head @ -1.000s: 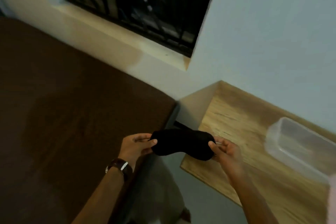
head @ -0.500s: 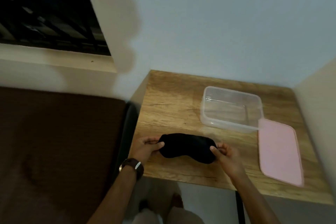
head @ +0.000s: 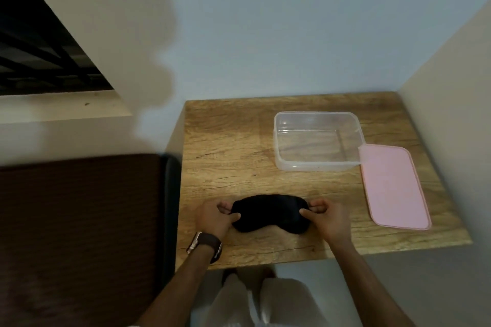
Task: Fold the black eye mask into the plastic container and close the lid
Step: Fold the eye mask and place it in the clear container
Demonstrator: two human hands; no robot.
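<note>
The black eye mask lies spread flat near the front edge of the wooden table. My left hand pinches its left end and my right hand pinches its right end. Behind it, toward the back right, stands the clear plastic container, open and with nothing in it. Its pink lid lies flat on the table to the right, its near-left corner touching the container.
A wall rises behind the table and another closes in on its right side. On the left, a dark brown mattress butts against the table. A barred window is at upper left. My legs show below the table's front edge.
The view has swung from the mattress and window over to the table. Both hands carried the mask from the table's left corner to its front middle and lowered it flat.
</note>
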